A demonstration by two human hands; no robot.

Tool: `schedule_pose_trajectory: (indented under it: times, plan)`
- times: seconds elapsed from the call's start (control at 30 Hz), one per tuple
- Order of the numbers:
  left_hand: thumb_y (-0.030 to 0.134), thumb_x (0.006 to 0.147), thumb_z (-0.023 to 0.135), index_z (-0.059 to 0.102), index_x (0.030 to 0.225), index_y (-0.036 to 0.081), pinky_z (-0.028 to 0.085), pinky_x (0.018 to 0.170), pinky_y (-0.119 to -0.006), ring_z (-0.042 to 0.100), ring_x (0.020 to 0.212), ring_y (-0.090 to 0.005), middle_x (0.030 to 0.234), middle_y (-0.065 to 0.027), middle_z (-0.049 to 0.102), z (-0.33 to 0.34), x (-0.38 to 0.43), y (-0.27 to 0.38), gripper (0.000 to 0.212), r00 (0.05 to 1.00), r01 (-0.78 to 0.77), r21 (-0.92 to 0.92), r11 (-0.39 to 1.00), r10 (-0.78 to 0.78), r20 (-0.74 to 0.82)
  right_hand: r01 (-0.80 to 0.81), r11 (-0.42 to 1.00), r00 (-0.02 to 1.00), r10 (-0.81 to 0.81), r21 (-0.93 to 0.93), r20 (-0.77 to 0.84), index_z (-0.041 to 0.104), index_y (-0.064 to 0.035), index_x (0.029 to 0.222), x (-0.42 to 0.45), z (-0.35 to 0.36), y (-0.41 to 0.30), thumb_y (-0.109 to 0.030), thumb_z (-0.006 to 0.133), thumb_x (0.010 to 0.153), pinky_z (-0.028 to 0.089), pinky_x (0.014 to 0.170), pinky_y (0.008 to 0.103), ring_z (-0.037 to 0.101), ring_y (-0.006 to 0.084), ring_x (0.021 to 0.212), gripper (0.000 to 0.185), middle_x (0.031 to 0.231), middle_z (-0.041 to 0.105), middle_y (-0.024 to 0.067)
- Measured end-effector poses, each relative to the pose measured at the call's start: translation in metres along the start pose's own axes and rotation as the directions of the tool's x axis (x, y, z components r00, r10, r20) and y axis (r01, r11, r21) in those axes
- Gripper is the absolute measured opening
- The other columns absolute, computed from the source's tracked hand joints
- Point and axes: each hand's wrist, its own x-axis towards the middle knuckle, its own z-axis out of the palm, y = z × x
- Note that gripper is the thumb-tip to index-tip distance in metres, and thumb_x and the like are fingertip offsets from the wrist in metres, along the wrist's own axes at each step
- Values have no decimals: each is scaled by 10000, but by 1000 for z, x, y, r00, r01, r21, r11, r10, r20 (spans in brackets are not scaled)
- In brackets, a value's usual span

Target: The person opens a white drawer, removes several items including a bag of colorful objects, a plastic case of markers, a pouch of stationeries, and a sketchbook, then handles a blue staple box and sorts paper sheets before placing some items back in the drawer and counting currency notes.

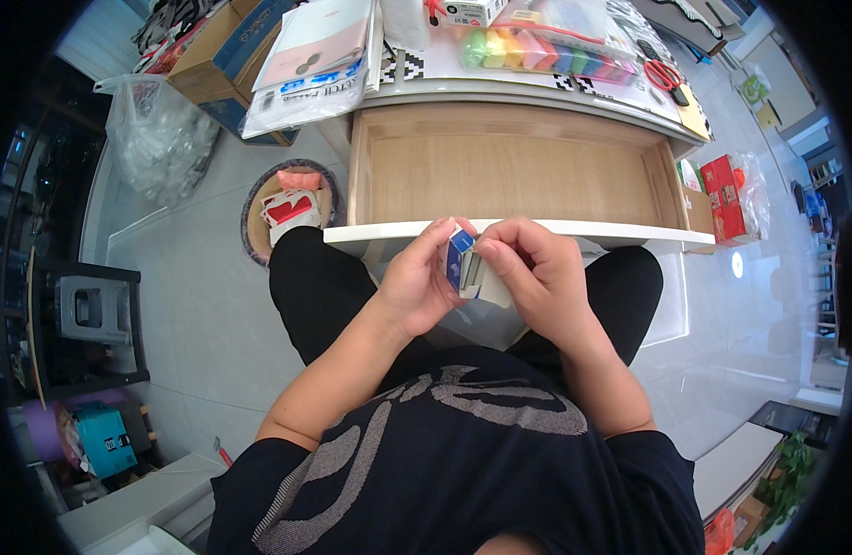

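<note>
Just in front of an open wooden drawer (516, 173), my left hand (422, 281) holds a small blue and white cardboard box (456, 260). One end of the box is open, and thin flat pieces show inside it. My right hand (543, 277) is at the box's right side, thumb and index finger pinched at its opened flap; whether they grip the flap or a piece from inside cannot be told. Both hands are above my lap, close to the drawer's white front (606, 227).
On the desk above the drawer lie packaged papers (311, 62), a bag of colourful modelling clay (537, 52) and red-handled scissors (661, 75). A round bin (249, 215) stands left of the drawer. A red box (724, 198) stands at its right.
</note>
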Motion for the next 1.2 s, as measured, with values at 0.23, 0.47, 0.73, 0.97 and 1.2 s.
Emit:
schedule_pose_trajectory:
  times: [0.23,0.47,0.73,0.97,1.2]
  plan:
    - [246,848,406,496,965,124,434,590,-280,543,706,-129,813,-11,570,-10,1,6,192,994,-78,-97,992,85,71,88,993,996,-88,-80,-5,577,-31,823,1,-4,-2,-16,580,751,385,471,227,474,110,495,74,626,547,71]
    - [218,827,395,447,1080,112,423,628,-277,546,770,-159,920,-45,562,-7,-6,10,279,974,-124,-67,990,134,182,101,987,995,-103,-126,-5,591,-36,887,0,-17,1,50,543,724,399,489,232,509,122,552,190,715,560,85]
    - [122,719,410,352,1226,94,443,702,-321,528,878,-183,1077,-81,487,1,-13,9,510,957,-146,-43,988,152,246,-20,999,998,17,-45,-61,606,-15,935,-4,-15,5,-2,552,768,408,486,218,518,105,520,176,644,565,74]
    - [131,729,423,300,1267,90,468,748,-378,510,986,-221,1127,-112,455,10,-25,13,554,946,-138,2,990,132,295,-182,950,975,208,252,-80,616,-17,934,-6,-11,17,-74,539,824,382,459,172,478,34,506,146,582,519,-11]
    - [193,827,395,434,1099,87,494,734,-425,559,903,-231,1010,-90,536,9,-18,13,294,997,-50,-24,998,52,56,-49,994,992,60,101,-109,611,-17,954,-10,-1,24,-78,539,827,379,455,164,474,34,506,158,625,544,-2]
